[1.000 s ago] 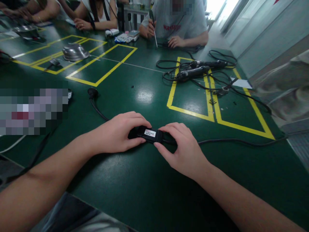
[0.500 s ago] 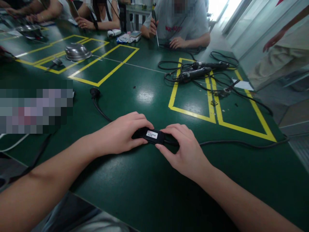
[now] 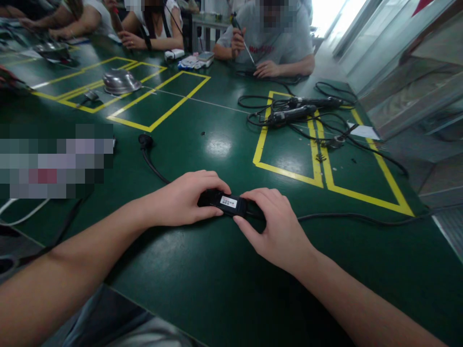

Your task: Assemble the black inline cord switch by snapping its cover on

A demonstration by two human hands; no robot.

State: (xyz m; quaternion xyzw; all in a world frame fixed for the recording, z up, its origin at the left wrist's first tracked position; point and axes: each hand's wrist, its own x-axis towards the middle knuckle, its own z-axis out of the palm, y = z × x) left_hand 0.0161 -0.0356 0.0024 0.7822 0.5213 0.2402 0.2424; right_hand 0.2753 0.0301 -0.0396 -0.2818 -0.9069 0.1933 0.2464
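Note:
A small black in-line box (image 3: 235, 206) with a white printed label lies on the green table, a cable at each end. My left hand (image 3: 193, 197) pinches its left end between thumb and fingers. At the other end, the thumb and fingers of my right hand (image 3: 273, 221) close on the box's right edge, arched over the cable (image 3: 336, 215) that runs off to the right. From beneath my left hand a cord leads to a black plug (image 3: 145, 141) on the table. The underside of the box is hidden.
Two black corded screwdriver-like tools (image 3: 291, 116) lie among looped cables at the right, near yellow tape (image 3: 289, 174). A metal bowl-like part (image 3: 121, 82) sits at the far left. Across the table a person (image 3: 267, 48) holds a screwdriver (image 3: 249, 52). A white paper (image 3: 362, 131) lies near the right edge.
The view has shifted slightly. My hands keep their grip on the black box. Across the table, the person's screwdriver has tilted, and the person standing at the right has mostly left view.

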